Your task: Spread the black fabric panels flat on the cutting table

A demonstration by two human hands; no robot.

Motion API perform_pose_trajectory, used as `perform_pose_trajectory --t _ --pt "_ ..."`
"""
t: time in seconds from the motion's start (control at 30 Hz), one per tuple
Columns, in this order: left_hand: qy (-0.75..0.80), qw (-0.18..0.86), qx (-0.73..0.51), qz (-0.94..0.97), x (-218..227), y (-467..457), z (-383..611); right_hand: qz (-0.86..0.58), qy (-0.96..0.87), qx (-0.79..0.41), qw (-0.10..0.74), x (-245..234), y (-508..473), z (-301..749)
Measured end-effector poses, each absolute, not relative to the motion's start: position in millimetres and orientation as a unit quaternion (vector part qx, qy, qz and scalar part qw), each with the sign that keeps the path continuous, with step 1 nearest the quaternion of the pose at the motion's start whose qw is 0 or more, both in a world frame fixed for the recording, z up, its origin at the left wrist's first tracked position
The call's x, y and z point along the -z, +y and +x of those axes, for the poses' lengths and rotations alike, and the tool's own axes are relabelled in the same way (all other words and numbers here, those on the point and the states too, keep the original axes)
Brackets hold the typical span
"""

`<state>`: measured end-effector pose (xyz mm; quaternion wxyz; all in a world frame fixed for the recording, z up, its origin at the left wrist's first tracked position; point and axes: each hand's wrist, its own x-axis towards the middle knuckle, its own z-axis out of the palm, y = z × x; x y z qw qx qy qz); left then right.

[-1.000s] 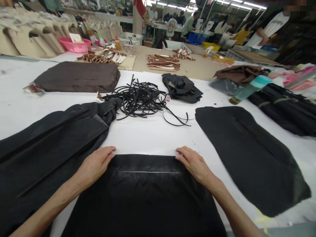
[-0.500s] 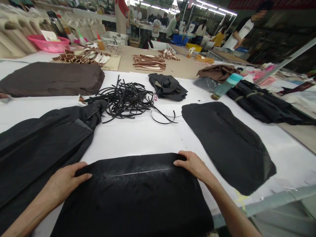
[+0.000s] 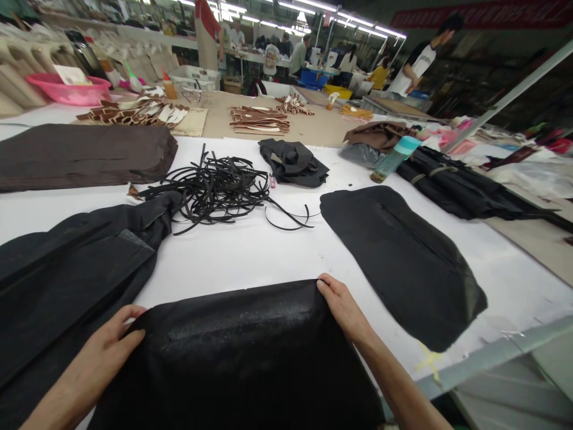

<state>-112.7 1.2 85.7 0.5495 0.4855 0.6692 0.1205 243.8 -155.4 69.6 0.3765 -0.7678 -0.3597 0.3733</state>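
A black fabric panel (image 3: 237, 352) lies on the white table (image 3: 250, 251) right in front of me, its far edge lifted a little. My left hand (image 3: 105, 349) grips the panel's far left corner. My right hand (image 3: 342, 307) grips its far right corner, fingers curled over the edge. To the left of the panel lies a heap of black cloth (image 3: 76, 275). To the right lies a flat stack of black cut pieces (image 3: 398, 257).
A tangle of black strips (image 3: 215, 185) and a small black bundle (image 3: 293, 161) lie mid-table. A dark brown stack (image 3: 80, 155) sits far left, a teal bottle (image 3: 394, 158) and black rolls (image 3: 461, 188) far right. The table edge (image 3: 487, 361) runs at right. People work at tables behind.
Both hands have pulled the black panel toward me and lifted its far edge. The white line on it has gone out of sight. The view has swung to the right.
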Motion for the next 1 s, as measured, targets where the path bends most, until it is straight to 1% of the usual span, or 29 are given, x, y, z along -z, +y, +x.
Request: perform_pose_trajectory --t 0.17,0.3,0.37,0.4,0.47,0.53,0.93,1.0 --pt "0.67 0.593 -0.219 0.389 -58.1 -6.3 -117.7 -0.696 -0.318 -0.476 0.434 -69.4 -160.6 247.9" --pt "0.655 0.649 -0.256 0.291 -55.9 -10.2 -114.2 -0.531 -0.255 -0.659 0.468 -74.1 -162.4 261.3" --pt "0.631 0.684 -0.248 0.269 -57.9 -11.3 -113.2 -0.453 -0.226 -0.729 0.462 -75.2 -163.0 266.7" --pt "0.619 0.702 -0.238 0.259 -58.7 -11.8 -113.2 -0.436 -0.223 -0.746 0.452 -75.0 -163.4 268.5" --pt "0.606 0.721 -0.225 0.249 -60.5 -13.0 -113.2 -0.425 -0.223 -0.761 0.436 -73.4 -164.3 270.0" --pt "0.615 0.708 -0.235 0.255 -63.0 -14.3 -112.0 -0.429 -0.223 -0.761 0.432 -71.0 -165.2 269.6" --pt "0.628 0.666 -0.272 0.297 -77.8 -8.3 -94.3 -0.44 -0.217 -0.73 0.476 -74.3 -156.8 268.9" --pt "0.656 0.637 -0.272 0.3 -82.5 -8.0 -90.9 -0.436 -0.214 -0.73 0.481 -72.6 -157.4 267.8"
